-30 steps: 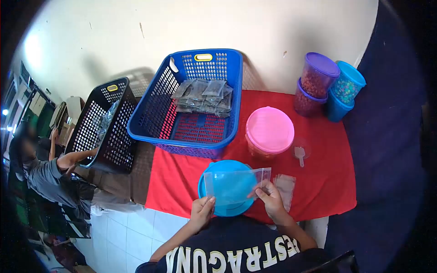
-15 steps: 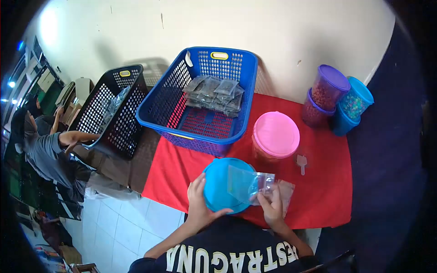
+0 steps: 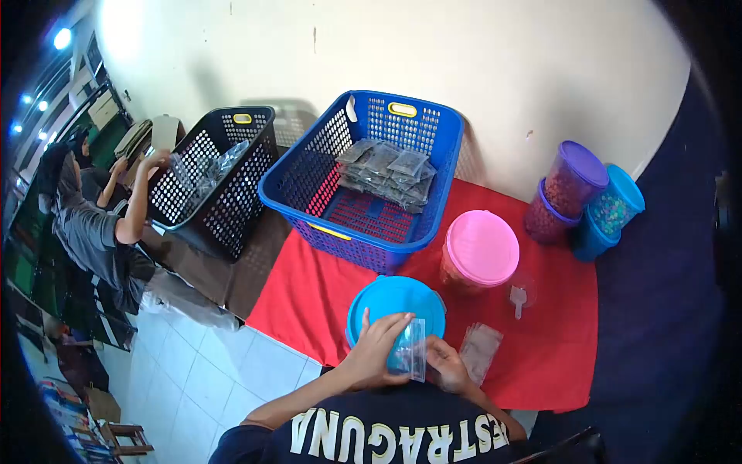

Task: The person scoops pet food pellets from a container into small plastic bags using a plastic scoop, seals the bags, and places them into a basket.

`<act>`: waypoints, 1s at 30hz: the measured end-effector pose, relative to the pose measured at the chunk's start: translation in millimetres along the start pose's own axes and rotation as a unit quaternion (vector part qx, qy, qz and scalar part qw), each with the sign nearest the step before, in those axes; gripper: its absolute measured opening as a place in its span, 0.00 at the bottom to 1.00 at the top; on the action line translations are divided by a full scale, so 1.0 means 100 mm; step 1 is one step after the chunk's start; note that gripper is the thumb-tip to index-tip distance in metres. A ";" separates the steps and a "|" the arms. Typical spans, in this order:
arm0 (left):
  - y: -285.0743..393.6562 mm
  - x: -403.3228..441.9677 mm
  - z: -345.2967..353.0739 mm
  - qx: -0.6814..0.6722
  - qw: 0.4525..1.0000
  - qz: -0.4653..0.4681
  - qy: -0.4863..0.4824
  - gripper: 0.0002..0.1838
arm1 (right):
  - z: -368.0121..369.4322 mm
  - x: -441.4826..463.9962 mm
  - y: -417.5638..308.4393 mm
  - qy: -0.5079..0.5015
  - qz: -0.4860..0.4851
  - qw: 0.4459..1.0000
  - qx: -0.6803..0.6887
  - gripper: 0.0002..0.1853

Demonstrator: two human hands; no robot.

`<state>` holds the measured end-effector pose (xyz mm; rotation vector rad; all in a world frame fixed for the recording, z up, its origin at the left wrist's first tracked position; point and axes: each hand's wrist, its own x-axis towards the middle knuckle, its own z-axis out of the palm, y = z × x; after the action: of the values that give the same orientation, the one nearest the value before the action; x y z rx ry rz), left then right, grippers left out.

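Note:
Over the blue lid (image 3: 386,294) near my body, my left hand (image 3: 375,352) has its fingers on a clear plastic bag (image 3: 417,349). The thumb is below the bag and the fingers are above it. My right hand (image 3: 450,365) is at the bag's right edge, its fingers bent together; whether it grips the edge is hard to see. Just right of it lies a stack of clear bags (image 3: 481,352) on the red cloth (image 3: 541,379). Behind stands a tub with a pink lid (image 3: 483,247), with a small white scoop (image 3: 519,300) to its right.
A blue basket (image 3: 359,246) holds several filled packets (image 3: 386,170). Left of it is a black basket (image 3: 232,216) with clear bags, a person (image 3: 97,224) reaching over it. Purple (image 3: 576,174) and blue (image 3: 616,203) tubs stand stacked at the back right.
The bag, earlier stretched between both hands, is now upright and narrower over the lid. My left hand has moved right onto it. The person at the left has raised an arm from the black basket.

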<state>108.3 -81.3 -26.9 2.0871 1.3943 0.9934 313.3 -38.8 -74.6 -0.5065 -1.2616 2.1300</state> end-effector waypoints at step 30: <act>0.00 0.01 0.05 0.029 0.999 0.012 -0.009 0.56 | 0.06 0.16 -0.01 0.053 -0.007 0.985 -0.163 0.12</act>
<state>112.0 -80.0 -29.8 2.1539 1.4084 0.9524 298.2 -31.7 -71.4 -0.7356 -1.5543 1.8637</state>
